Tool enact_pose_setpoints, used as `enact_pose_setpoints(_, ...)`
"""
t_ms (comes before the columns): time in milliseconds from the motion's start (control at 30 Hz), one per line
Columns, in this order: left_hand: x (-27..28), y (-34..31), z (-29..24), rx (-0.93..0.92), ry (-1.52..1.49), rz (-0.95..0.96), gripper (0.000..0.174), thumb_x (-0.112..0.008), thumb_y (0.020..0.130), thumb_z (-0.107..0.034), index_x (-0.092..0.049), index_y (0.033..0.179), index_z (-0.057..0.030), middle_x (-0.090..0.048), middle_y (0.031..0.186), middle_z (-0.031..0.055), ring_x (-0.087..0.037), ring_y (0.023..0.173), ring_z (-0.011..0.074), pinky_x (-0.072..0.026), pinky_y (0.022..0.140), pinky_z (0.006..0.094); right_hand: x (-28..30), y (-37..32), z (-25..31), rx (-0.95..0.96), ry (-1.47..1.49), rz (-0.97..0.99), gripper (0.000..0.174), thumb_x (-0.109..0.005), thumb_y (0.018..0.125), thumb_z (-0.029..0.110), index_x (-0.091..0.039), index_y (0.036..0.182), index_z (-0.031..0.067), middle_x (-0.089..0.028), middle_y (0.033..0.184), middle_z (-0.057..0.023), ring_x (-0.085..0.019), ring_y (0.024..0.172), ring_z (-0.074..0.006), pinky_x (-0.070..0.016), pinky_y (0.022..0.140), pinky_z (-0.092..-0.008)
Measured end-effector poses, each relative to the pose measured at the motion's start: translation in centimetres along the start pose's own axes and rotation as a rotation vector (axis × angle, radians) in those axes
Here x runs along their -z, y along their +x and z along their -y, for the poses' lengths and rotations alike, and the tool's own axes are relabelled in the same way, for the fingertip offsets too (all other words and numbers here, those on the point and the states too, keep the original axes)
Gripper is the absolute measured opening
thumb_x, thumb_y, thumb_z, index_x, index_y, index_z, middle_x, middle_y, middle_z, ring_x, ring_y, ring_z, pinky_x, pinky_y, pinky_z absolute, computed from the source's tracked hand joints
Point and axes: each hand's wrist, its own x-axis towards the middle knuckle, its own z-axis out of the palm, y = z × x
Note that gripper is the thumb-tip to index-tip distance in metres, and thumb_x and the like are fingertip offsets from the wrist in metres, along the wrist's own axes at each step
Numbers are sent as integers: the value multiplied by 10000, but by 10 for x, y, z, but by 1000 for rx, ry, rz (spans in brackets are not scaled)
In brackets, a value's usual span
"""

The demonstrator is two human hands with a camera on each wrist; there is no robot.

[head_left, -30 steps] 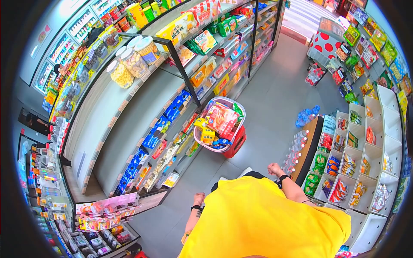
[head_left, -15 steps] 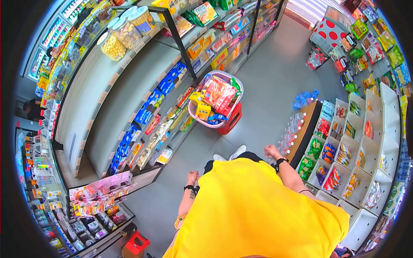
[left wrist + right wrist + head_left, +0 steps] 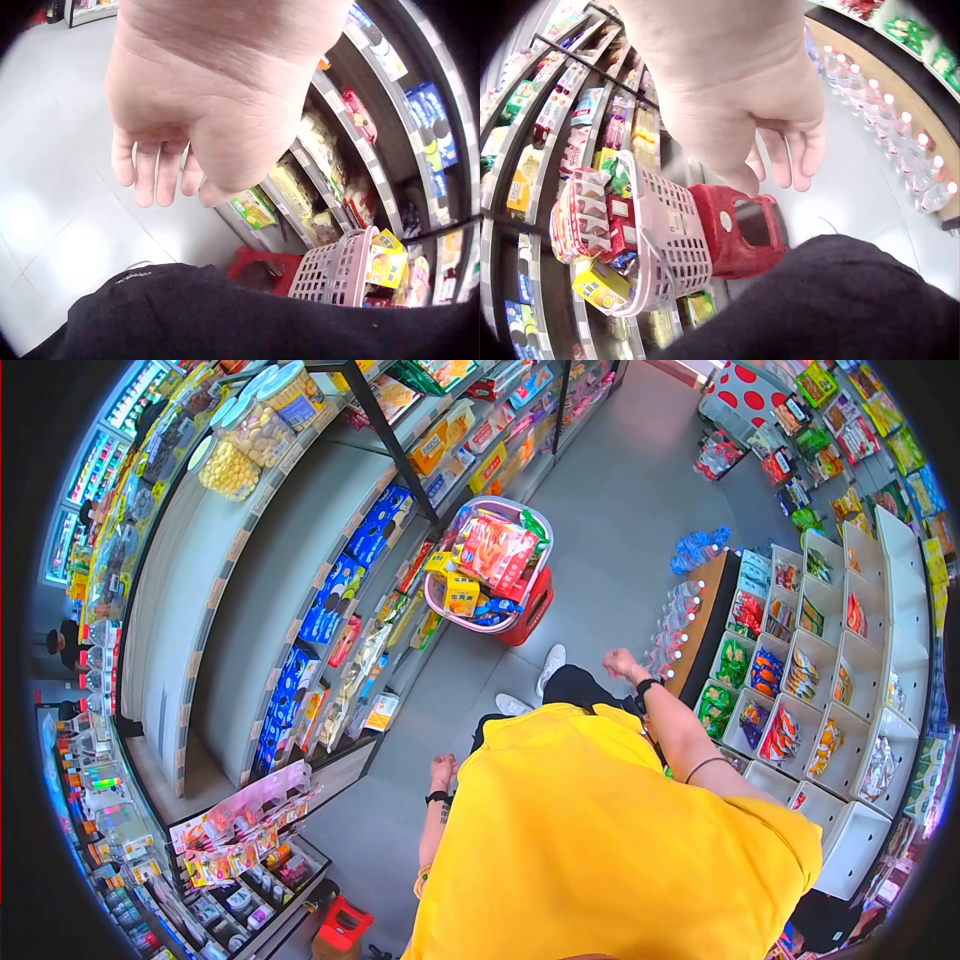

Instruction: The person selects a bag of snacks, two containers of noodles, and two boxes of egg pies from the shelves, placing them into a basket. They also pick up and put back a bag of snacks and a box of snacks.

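My left hand [image 3: 443, 768] hangs by my left side, its fingers [image 3: 166, 174] loosely bent with nothing between them. On the other side my right hand [image 3: 622, 664] is held out near the row of water bottles [image 3: 676, 622], also holding nothing; its fingers [image 3: 801, 161] droop loosely in the right wrist view. Ahead of me a pink basket [image 3: 676, 232] sits on a red stool [image 3: 735, 262]. It is heaped with packaged snacks, among them a large red packet [image 3: 496, 550] and a yellow box [image 3: 461, 596].
Tall shelves [image 3: 290, 590] with blue packets and jars of snacks [image 3: 229, 468] run along the left. White bins [image 3: 800, 670] of small packets stand at the right. A blue plastic bag [image 3: 697, 550] lies beyond the bottles. A red container [image 3: 343, 924] is on the floor behind left.
The head view has shifted, and the basket on its stool appears nearer and lower left than a second ago. My shoes now show in front of me. Both hands remain without anything in them.
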Motion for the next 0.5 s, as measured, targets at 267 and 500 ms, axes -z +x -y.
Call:
enact_pose_setpoints(267,35,4,79,-11,-120,-87,137,-662,894,-104,-611,983,-14,-634,785,13,-573,660,119,-495,599,294,-2,115,185,621,-420,-327,388,-745,718,116,-704,1103,98,-706,809,-118,-698,759,-272,-570,713,-400)
enact_pose_setpoints(500,34,-39,72,82,-118,-308,138,-653,905,-92,-618,1012,-11,-661,828,41,-607,700,131,-517,636,291,-15,149,295,633,-388,-366,547,-785,751,139,-615,1270,161,-536,1149,-189,-598,1095,-381,-523,943,-451)
